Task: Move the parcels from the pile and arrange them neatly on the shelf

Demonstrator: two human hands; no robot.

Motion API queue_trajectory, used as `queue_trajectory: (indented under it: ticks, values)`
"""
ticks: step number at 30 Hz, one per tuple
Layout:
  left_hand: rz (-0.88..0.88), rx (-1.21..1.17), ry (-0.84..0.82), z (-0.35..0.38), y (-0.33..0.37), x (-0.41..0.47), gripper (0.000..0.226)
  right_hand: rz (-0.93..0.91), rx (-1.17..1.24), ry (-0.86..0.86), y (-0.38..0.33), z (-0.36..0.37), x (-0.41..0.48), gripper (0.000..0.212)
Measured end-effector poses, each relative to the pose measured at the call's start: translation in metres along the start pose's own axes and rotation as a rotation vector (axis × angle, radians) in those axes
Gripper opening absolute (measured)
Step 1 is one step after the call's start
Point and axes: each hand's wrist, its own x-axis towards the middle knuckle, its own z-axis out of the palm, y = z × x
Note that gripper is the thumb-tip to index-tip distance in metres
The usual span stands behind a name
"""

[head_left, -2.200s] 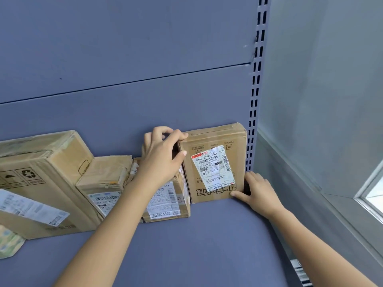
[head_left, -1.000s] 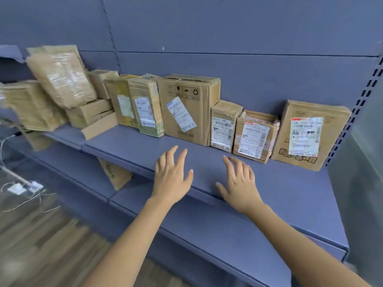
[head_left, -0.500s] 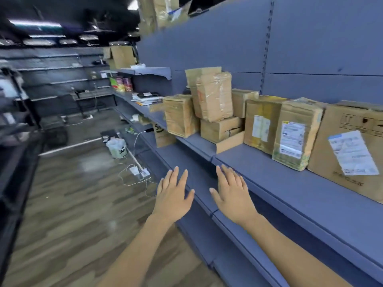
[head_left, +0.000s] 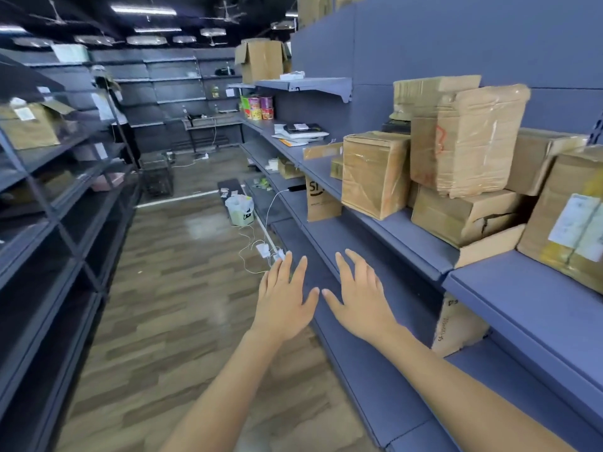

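Note:
A pile of cardboard parcels sits on the blue shelf (head_left: 421, 243) to my right: a taped square box (head_left: 372, 172) at the pile's left, a large tape-wrapped parcel (head_left: 463, 141) leaning on top, and a flat box (head_left: 463, 216) under it. A labelled parcel (head_left: 567, 220) stands at the far right edge. My left hand (head_left: 284, 298) and my right hand (head_left: 362, 298) hover side by side in front of me, fingers spread, holding nothing, below and left of the pile.
Lower blue shelves run under my hands, with a brown box (head_left: 321, 200) and another carton (head_left: 456, 324) on them. A white bin (head_left: 240, 208) and loose cables (head_left: 261, 249) lie on the wooden floor. Dark racks (head_left: 49, 223) line the left. A person (head_left: 114, 115) stands far back.
My hands let go of the parcel set at the shelf's right end and drew back empty. My view swung left along the shelf to the pile and aisle.

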Motion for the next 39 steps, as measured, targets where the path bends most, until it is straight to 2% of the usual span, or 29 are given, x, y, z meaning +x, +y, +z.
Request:
queue_trajectory:
  ticks: [14,19,26,30,34,39]
  values:
    - [-0.137,0.040,-0.023,0.025,-0.125,0.199,0.064,-0.037,0.027,-0.144,0.009,0.082,0.242,0.068]
    - [-0.071,0.025,-0.059,0.040,-0.162,0.280,0.063,0.028,0.011,-0.124,0.020,0.108,0.311,0.065]
    - [0.207,0.028,-0.157,0.055,-0.202,0.415,0.064,0.267,0.029,0.026,0.039,0.130,0.410,0.063]
    - [0.306,-0.013,-0.203,0.052,-0.224,0.482,0.064,0.448,0.167,0.127,0.039,0.141,0.451,0.069]
    - [0.355,-0.126,-0.273,0.069,-0.227,0.532,0.064,0.658,0.370,0.343,0.047,0.155,0.476,0.072]
    - [0.465,-0.215,-0.375,0.097,-0.215,0.570,0.066,0.875,0.337,0.564,0.085,0.149,0.515,0.076]
